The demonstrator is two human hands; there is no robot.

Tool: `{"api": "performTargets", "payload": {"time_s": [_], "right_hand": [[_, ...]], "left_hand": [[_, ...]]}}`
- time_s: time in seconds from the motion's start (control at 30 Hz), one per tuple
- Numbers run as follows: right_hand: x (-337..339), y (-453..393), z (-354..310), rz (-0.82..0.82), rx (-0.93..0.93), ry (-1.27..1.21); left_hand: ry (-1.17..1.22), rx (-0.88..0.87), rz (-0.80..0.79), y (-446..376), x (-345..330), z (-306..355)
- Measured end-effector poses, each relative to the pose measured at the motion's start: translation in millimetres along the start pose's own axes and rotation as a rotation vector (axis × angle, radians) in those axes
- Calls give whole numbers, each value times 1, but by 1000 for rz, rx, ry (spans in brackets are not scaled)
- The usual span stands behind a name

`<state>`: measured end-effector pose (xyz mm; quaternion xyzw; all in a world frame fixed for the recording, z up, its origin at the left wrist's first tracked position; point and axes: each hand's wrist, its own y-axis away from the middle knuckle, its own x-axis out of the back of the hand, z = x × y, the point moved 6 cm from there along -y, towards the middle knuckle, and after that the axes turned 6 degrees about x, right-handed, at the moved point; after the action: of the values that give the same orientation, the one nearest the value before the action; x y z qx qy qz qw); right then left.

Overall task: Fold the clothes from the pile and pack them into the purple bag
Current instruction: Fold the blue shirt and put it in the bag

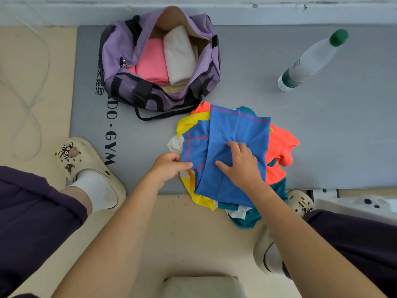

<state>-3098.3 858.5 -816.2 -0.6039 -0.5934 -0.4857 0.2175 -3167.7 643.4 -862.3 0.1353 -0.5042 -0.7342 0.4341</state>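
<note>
Nearest the camera, both forearms reach out from about six o'clock toward the pile of clothes [277, 151], which straddles the near edge of the gray mat [322, 136], some of it hanging off onto the beige floor [189, 233]. On top lies the blue shirt [236, 134], half folded. The left hand [166, 166] pinches its left edge, fingers [184, 165] curled round the fabric at roughly nine o'clock of the garment. The right hand [240, 162] lies on the middle of the shirt with fingers spread and released, pressing the cloth flat rather than holding it.

The main risk is the bed the shirt is being folded on: the loose yellow, orange, teal and white pieces beneath are lumpy, so a crease may drift or come out crooked. The mesh looks slippery; if the right palm eases off while the left pulls, the folded flap could slide open. When the shirt is lifted, a piece from underneath may cling and come along, and the part of the pile already off the mat could slip further onto the floor.

Farther out, at eleven o'clock, the purple bag [206, 67] sits open on the mat with a pink roll [152, 61] and a white roll [178, 54] side by side inside. They seem to fill most of the opening, so a loosely folded shirt may not fit beside them and could unfold if pushed in. The strap lying toward the pile could snag a hand. A water bottle [311, 61] stands at one o'clock, well apart; only a wide sweep would topple it.
</note>
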Motion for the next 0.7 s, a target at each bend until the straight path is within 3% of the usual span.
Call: {"api": "performTargets", "payload": {"time_s": [0.1, 0.27, 0.37, 0.53, 0.63, 0.7], "right_hand": [[-1, -1, 0, 1, 1, 2], [-1, -2, 0, 24, 3, -5], [1, -1, -1, 45, 35, -8], [5, -1, -10, 105, 109, 29], [10, -5, -19, 153, 128, 12], [13, -10, -28, 159, 130, -108]], "left_hand": [[-50, 26, -57, -3, 4, -3], [253, -110, 55, -5, -7, 26], [187, -34, 45, -8, -20, 34], [440, 126, -157, -2, -27, 32], [350, 130, -68, 1, -18, 19], [451, 13, 47, 3, -8, 19]]}}
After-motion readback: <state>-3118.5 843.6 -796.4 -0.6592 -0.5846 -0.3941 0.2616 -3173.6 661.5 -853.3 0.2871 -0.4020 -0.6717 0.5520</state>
